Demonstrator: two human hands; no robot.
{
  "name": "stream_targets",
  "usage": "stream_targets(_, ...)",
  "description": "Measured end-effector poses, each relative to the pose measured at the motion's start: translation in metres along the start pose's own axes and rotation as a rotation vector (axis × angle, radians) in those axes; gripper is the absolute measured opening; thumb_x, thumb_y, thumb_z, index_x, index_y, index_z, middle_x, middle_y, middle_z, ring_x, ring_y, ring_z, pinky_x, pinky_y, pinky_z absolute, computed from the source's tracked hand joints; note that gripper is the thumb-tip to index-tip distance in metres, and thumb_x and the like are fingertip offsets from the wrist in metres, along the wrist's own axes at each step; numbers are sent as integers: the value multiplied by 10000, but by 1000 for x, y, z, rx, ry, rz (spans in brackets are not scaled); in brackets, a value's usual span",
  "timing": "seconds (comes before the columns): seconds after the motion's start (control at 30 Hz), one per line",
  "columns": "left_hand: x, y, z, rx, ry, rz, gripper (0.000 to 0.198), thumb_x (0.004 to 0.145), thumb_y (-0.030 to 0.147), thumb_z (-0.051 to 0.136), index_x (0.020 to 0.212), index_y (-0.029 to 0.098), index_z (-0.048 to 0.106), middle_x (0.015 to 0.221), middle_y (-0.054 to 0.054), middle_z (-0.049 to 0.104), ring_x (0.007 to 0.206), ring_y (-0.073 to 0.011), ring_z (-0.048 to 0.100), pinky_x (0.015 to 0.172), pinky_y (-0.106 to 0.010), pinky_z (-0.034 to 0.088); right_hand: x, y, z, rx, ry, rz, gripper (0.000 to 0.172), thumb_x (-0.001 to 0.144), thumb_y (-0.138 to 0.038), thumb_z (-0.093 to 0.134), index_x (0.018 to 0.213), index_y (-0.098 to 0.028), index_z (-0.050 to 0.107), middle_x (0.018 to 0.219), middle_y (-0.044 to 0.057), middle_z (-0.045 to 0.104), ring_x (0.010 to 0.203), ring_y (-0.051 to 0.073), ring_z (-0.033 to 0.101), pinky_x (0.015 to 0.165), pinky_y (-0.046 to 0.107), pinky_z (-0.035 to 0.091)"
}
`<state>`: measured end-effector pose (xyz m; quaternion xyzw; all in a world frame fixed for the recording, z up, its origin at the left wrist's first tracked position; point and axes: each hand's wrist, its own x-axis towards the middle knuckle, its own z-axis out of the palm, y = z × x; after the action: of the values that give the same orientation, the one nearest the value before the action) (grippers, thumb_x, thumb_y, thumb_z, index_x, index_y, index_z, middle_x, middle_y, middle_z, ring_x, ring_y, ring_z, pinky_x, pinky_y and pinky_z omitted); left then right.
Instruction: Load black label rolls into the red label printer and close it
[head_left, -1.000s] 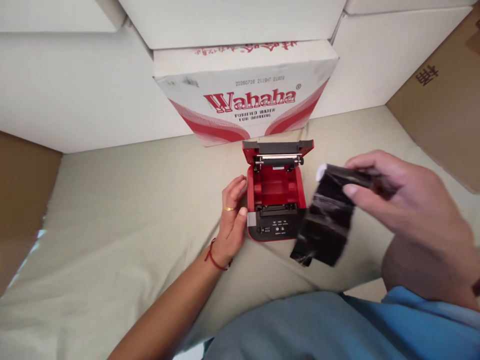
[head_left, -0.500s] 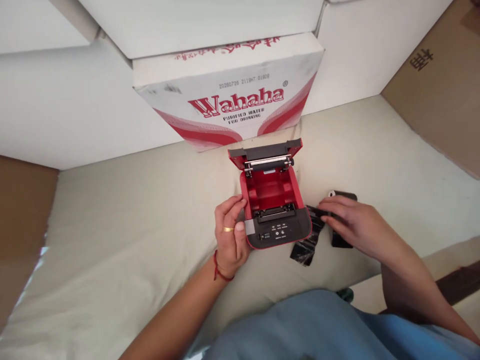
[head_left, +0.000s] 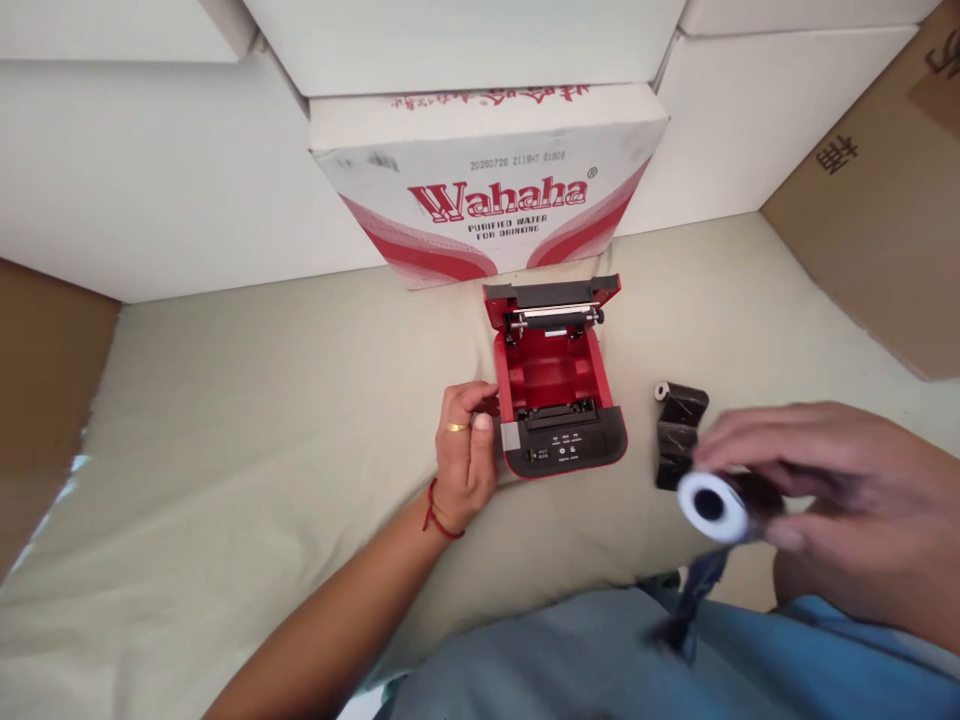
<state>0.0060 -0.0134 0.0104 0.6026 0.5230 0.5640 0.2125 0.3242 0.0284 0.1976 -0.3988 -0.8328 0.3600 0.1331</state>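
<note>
A small red and black roll-paper printer (head_left: 564,430) sits on the cloth with its lid (head_left: 555,295) raised and its red paper bay bare. My left hand (head_left: 469,450) is at the printer's left side, fingers curled against it and thumb by the front corner; some fingertips are hidden. To the right, my right hand (head_left: 817,490) grips a paper roll (head_left: 685,510) above the cloth, its white end and dark core hole facing the printer. From that roll a dark strip of wrapping (head_left: 697,600) hangs down, blurred by motion.
Two black-wrapped rolls (head_left: 679,430) lie to the printer's right. Behind it stands a Wahaha water carton (head_left: 517,190) against stacked white boxes (head_left: 465,45). Brown cardboard (head_left: 862,200) borders the right, and another brown box (head_left: 52,380) the left. Pale cloth (head_left: 300,400) covers the surface.
My right hand has lifted a roll off the cloth and brought it nearer, toward the lower right. My left hand stays at the printer's side; the view has shifted slightly.
</note>
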Motion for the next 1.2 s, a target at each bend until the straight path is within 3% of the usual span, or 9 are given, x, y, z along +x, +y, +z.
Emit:
stream_targets(0.03,0,-1,0,11,-2,13,360,1143,375,391,1378,247,633,1185,-81,631,1057,-218,636,920,-401,568,14,-6,2,40,-111,-24,257,987,-459,716,1187,-343,827,993,47,809,571,142,602,510,297,478)
stream_targets(0.13,-2,-1,-1,69,42,137,406,1123,396,418,1463,267,598,1289,-108,620,1141,-252,637,960,-443,578,62,-14,24,-40,-39,-28,319,1006,-342,687,1299,-253,778,1016,38,794,645,133,642,607,272,510)
stream_targets(0.33,0,3,-4,238,33,688,538,1091,527,391,1552,321,575,1300,-83,705,1312,-282,629,1188,-487,498,110,-15,68,-463,-96,89,391,1063,-266,544,1412,-177,698,1369,143,749,1126,291,748,864,376,562)
stream_targets(0.53,-1,9,-2,340,-1,726,517,1093,548,362,1432,327,683,1221,-57,787,1312,-263,657,1301,-500,398,124,-23,76,-655,-120,167,405,1075,-240,478,1417,-205,692,1384,147,741,998,305,771,732,389,532)
stream_targets(0.9,-2,7,0,359,-31,753,416,1037,466,523,1378,343,729,1165,-47,778,1275,-269,680,1284,-517,420,129,-15,76,-542,-34,71,330,1048,-213,549,1312,-192,746,1333,124,791,1087,303,770,805,372,547)
stream_targets(0.97,-1,7,0,340,-28,751,398,1024,451,563,1358,329,743,1188,-60,756,1293,-268,659,1285,-502,422,116,-17,67,-373,55,-4,272,1072,-276,571,1222,-206,786,1240,86,824,1072,266,772,849,354,564)
stream_targets(1.07,-1,5,0,325,-30,763,378,997,436,610,1329,331,757,1196,-67,726,1304,-272,635,1286,-504,421,102,-13,50,-168,395,19,346,1123,-442,522,1132,-247,808,1112,59,842,1005,229,773,839,338,590)
stream_targets(1.13,-1,3,1,345,-32,770,378,979,449,619,1320,366,759,1181,-61,715,1300,-283,626,1275,-532,428,105,-3,44,-121,649,44,402,1129,-509,493,1277,-257,770,1242,87,819,1080,237,761,856,350,606)
stream_targets(1.2,-2,2,1,390,-19,783,376,969,471,604,1299,392,767,1155,-60,705,1297,-292,618,1261,-552,441,116,10,45,-76,720,8,460,1126,-544,489,1427,-264,697,1391,106,770,1208,249,738,933,376,615)
